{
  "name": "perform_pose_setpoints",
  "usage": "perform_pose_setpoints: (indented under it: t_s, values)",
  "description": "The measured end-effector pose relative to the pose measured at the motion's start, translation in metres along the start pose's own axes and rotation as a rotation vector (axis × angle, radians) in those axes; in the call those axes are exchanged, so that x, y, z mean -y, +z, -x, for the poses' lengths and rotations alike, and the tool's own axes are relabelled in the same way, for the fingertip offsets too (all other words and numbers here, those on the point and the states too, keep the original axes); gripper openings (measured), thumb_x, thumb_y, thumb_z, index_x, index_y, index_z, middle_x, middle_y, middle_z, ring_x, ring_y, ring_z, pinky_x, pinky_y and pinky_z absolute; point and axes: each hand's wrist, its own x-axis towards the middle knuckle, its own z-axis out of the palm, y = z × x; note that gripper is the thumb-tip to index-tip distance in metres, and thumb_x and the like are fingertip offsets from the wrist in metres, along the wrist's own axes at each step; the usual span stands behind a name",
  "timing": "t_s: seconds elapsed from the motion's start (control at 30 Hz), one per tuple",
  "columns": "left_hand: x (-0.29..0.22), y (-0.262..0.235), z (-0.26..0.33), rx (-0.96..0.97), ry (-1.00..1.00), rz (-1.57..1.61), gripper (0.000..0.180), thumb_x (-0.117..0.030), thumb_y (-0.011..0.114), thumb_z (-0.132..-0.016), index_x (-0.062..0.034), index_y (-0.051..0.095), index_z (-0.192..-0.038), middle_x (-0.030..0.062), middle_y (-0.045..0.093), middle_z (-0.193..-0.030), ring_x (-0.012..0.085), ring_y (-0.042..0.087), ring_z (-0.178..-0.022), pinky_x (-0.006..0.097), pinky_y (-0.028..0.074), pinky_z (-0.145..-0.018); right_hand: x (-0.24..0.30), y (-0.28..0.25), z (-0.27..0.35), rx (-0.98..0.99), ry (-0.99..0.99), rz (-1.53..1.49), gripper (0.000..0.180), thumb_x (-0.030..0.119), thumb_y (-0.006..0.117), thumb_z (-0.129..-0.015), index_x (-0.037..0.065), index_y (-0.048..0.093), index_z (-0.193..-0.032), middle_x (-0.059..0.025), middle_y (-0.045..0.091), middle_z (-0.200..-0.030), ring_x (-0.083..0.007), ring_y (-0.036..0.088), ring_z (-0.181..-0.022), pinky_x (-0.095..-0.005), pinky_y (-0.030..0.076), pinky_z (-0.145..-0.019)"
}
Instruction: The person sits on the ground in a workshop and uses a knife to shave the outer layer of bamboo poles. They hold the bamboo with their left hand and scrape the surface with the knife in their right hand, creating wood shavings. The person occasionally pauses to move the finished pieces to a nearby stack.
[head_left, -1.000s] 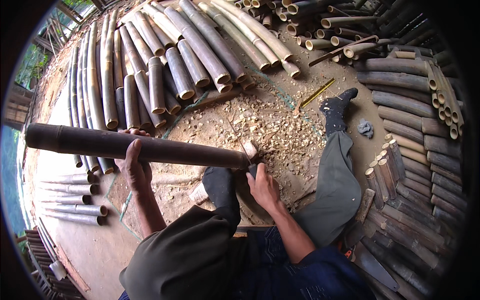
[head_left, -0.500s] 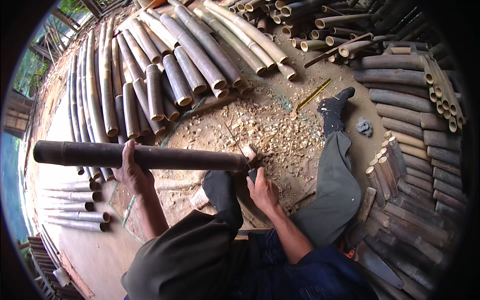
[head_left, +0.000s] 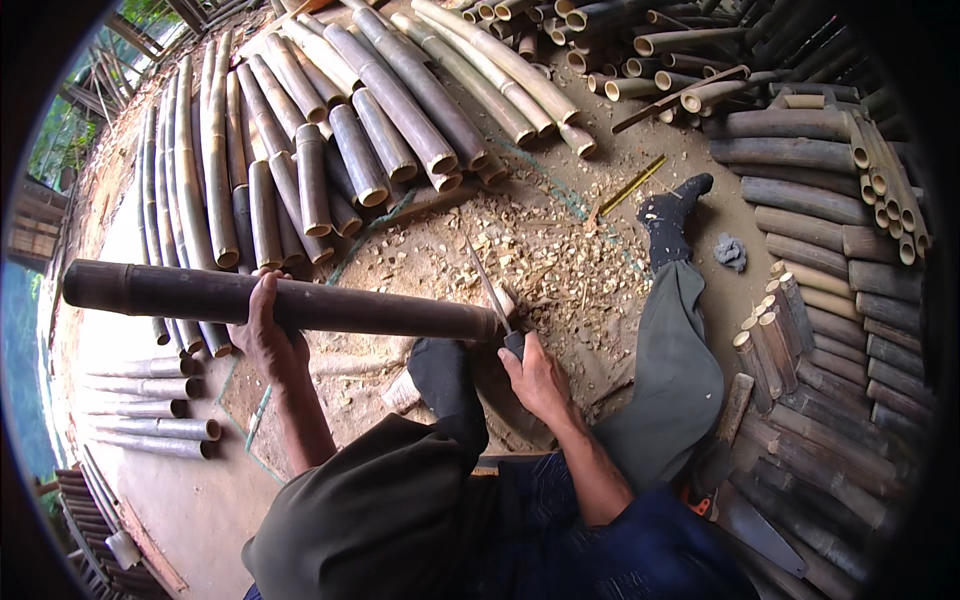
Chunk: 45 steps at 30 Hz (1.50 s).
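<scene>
My left hand (head_left: 268,325) is wrapped round a dark brown bamboo pole (head_left: 375,309), a little left of its middle. The pole lies nearly level across the view, its left end slightly higher. In my right hand (head_left: 540,378) is the black handle of a knife (head_left: 487,277) with a long, narrow blade pointing up and away. The blade stands close beside the pole's right end; whether they touch I cannot tell. Just behind that end is a pale wooden block (head_left: 505,297), partly hidden by the pole and blade.
Wood chips (head_left: 560,262) litter the ground ahead. Long bamboo poles (head_left: 405,85) lie beyond them, and stacked bamboo (head_left: 810,190) lines the right side. A yellow folding rule (head_left: 632,187) and a grey cloth (head_left: 730,252) lie near my right foot. A handsaw (head_left: 755,530) rests at lower right.
The pole's left end has risen slightly with my left hand. My right hand and the knife have shifted a little right, and the blade now stands steeper, farther from the pole's end.
</scene>
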Motion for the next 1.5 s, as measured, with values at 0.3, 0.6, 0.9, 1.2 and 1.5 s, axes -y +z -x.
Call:
perform_pose_setpoints:
  t_s: [0.3,0.6,0.9,1.2,1.5]
  values:
    - [0.000,-0.003,-0.007,0.229,0.025,0.058,0.048,-0.006,0.078,-0.085,0.0013,0.057,-0.127,0.0131,0.067,-0.109,0.0243,0.069,-0.096,0.040,0.056,-0.090,-0.024,0.025,0.002,0.022,0.078,0.245,0.043,0.042,0.061,-0.102,0.001,0.051,-0.115,-0.0265,0.069,-0.087,-0.0468,0.070,-0.080,-0.0514,0.054,-0.064]
    - [0.007,-0.015,-0.013,-0.261,0.027,-0.028,0.035,-0.011,0.092,-0.079,0.0038,0.071,-0.102,0.0093,0.071,-0.093,0.0177,0.071,-0.080,0.034,0.062,-0.072,0.036,-0.025,0.029,-0.238,-0.343,-0.277,0.030,0.026,0.068,-0.101,0.001,0.053,-0.110,-0.0215,0.064,-0.083,-0.0451,0.068,-0.077,-0.0469,0.053,-0.062]
    - [-0.006,0.007,-0.015,-0.104,0.019,0.018,0.028,-0.008,0.085,-0.080,0.0028,0.068,-0.099,0.0107,0.071,-0.087,0.0197,0.070,-0.076,0.034,0.060,-0.071,-0.001,0.003,-0.003,-0.117,-0.018,-0.027,0.039,0.036,0.060,-0.102,0.000,0.049,-0.114,-0.0284,0.071,-0.088,-0.0525,0.068,-0.081,-0.0568,0.054,-0.069]
    - [-0.006,0.011,-0.005,-0.191,0.038,-0.032,0.029,-0.004,0.086,-0.079,0.0031,0.069,-0.101,0.0097,0.070,-0.092,0.0184,0.070,-0.079,0.034,0.061,-0.072,-0.001,0.020,0.018,-0.156,-0.101,-0.097,0.029,0.029,0.064,-0.101,0.004,0.053,-0.110,-0.0255,0.069,-0.082,-0.0478,0.069,-0.077,-0.0521,0.053,-0.062]
    - [-0.010,-0.008,-0.004,-0.001,-0.027,0.050,0.032,-0.006,0.081,-0.084,0.0067,0.066,-0.109,0.0150,0.071,-0.091,0.0222,0.070,-0.081,0.034,0.058,-0.078,0.044,-0.027,0.030,-0.327,-0.362,-0.314,0.030,0.026,0.068,-0.100,0.003,0.055,-0.115,-0.0217,0.070,-0.094,-0.0449,0.070,-0.077,-0.0481,0.055,-0.063]
